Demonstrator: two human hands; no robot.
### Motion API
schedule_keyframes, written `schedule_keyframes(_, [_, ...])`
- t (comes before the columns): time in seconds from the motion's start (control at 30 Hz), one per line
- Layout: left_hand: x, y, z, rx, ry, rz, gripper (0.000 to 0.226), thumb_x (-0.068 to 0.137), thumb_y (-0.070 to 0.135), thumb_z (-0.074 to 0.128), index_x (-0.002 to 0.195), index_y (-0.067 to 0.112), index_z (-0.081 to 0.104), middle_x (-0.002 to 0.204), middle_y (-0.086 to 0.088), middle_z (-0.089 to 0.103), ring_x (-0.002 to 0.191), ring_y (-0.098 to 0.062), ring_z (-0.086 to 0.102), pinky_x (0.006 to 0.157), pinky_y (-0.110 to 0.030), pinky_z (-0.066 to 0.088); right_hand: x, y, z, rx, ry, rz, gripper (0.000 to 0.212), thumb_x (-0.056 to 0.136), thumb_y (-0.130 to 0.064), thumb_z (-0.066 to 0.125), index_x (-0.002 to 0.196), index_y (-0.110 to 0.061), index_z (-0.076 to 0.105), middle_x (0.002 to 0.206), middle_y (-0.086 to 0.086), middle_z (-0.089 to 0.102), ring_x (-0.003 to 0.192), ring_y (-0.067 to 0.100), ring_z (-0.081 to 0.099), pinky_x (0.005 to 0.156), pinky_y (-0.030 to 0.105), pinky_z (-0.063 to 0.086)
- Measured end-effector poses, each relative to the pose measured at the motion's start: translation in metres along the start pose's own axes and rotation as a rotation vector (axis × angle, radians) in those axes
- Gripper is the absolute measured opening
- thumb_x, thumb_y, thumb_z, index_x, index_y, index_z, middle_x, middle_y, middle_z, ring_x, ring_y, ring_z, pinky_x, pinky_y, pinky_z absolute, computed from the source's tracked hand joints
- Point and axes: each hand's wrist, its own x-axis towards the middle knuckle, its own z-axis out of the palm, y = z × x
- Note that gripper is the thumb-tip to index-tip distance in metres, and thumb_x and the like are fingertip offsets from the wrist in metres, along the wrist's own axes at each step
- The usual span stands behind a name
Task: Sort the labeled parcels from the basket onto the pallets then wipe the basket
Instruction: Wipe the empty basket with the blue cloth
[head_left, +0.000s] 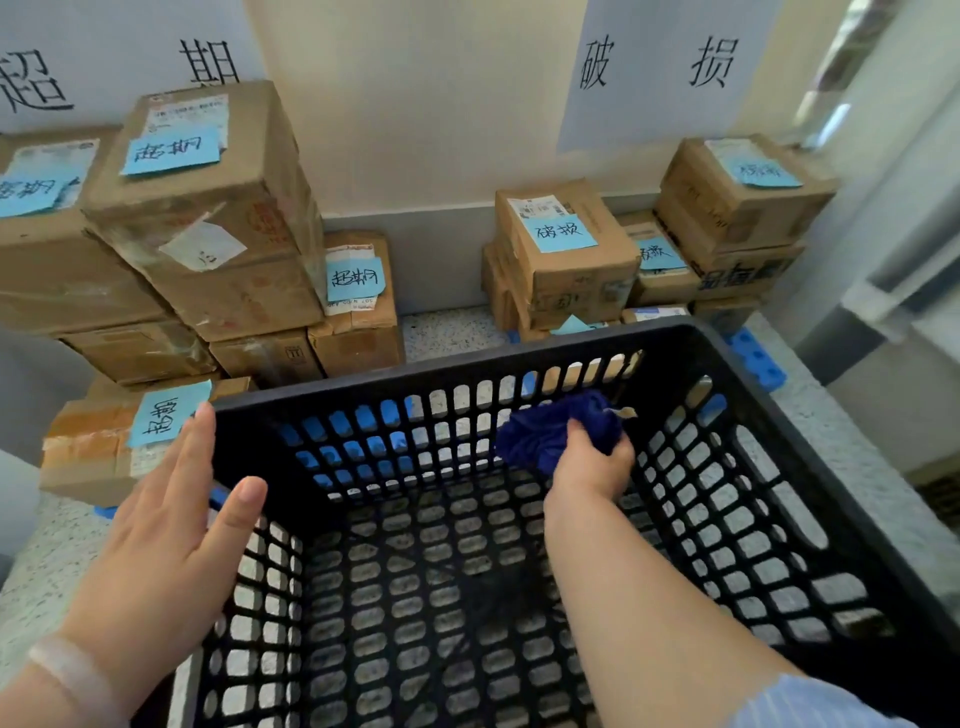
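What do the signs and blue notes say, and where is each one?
"超期" on the left wall sign.
"破损" on the right wall sign.
"超期" on the top left note, the middle note and the sideways low note.
"破损" on the front right note.
Too blurred or cut off: the far left note, the far right note, the tucked-in right note, the shipping labels.

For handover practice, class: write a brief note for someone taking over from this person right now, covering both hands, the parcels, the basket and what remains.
Left hand: open, resting on the left rim of the basket.
Right hand: grips the blue cloth against the far inner wall.
Parcels: stacked by the wall in a left group and a right group; none visible in the basket.
Done: sorting, apparently.
Left: wiping the basket.
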Motion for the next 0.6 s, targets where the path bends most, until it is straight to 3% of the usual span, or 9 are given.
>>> schedule_keyframes(0.13, [0.004,-0.012,0.006,-0.005,0.051,0.056,0.061,0.078,0.089,0.016,0.133,0.074,-0.005,0.159,0.013,0.017,0.147,-0.015,0.018,0.119,-0.049,0.018,0.025,-0.022,-0.004,0.015,0.124,-0.087,0.064,0.090,-0.027,0.068,0.144,-0.036,0.034,0.152,0.008,0.035,0.132,0.033,0.045,0.104,0.048,0.046])
schedule_keyframes(0.23, [0.009,-0.029,0.014,-0.042,0.064,0.054,0.068,0.084,0.082,0.026,0.146,0.060,0.007,0.161,0.013,0.017,0.148,-0.016,0.019,0.117,-0.056,0.020,0.030,-0.024,0.007,-0.005,0.152,-0.137,0.055,0.091,-0.041,0.063,0.139,-0.032,0.037,0.154,0.008,0.022,0.137,0.030,0.035,0.106,0.039,0.038])
schedule_keyframes(0.4, [0.007,-0.026,0.015,0.034,0.053,0.037,0.073,0.081,0.085,0.022,0.148,0.058,0.006,0.160,0.020,0.014,0.148,-0.019,0.019,0.117,-0.056,0.021,0.037,0.000,0.027,-0.191,0.140,-0.161,0.055,0.095,-0.036,0.059,0.143,-0.019,0.039,0.150,0.014,0.028,0.135,0.035,0.039,0.110,0.050,0.038])
schedule_keyframes(0.5, [0.004,-0.010,0.010,0.043,0.032,0.019,0.071,0.076,0.090,0.017,0.141,0.068,0.000,0.157,0.029,0.007,0.148,-0.016,0.015,0.119,-0.052,0.018,0.025,0.017,0.033,-0.199,0.113,-0.123,0.054,0.095,-0.027,0.059,0.143,-0.017,0.037,0.149,0.016,0.028,0.132,0.037,0.042,0.107,0.050,0.042])
schedule_keyframes(0.6, [0.002,0.000,0.007,0.071,-0.009,0.003,0.069,0.070,0.094,0.010,0.133,0.075,-0.009,0.159,0.022,0.005,0.148,-0.008,0.009,0.120,-0.042,0.011,0.001,0.032,0.036,-0.188,0.092,-0.068,0.045,0.094,-0.018,0.058,0.137,-0.014,0.045,0.146,0.019,0.035,0.126,0.040,0.046,0.105,0.045,0.041])
